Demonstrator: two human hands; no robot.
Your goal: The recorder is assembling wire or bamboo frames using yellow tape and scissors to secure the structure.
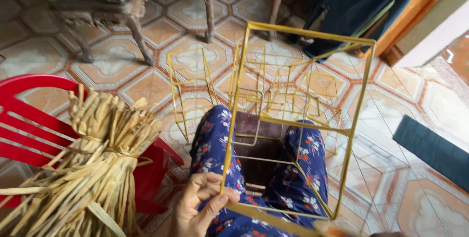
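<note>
Head view shows the left hand (198, 206) at about 7 o'clock in the frame, its thumb and fingers pinched closed on the near lower corner of a yellow rectangular wire frame (293, 119), where the upright bar meets the bottom rail. From that grip the frame's long axis runs up and slightly right toward 12 o'clock, its top bar far from the hand and tilted away over the floral-trousered lap (215, 154). The right hand (337, 229) barely shows at 5 o'clock at the bottom edge, touching the frame's lower rail; whether it grips cannot be told. A bundle of dried straw-coloured reed strips (97, 168) rests on a red plastic chair (29, 119) at 9 o'clock, nearer the left hand. More small yellow wire frames (188, 90) stand on the patterned tile floor (420, 95) beyond the knees.
</note>
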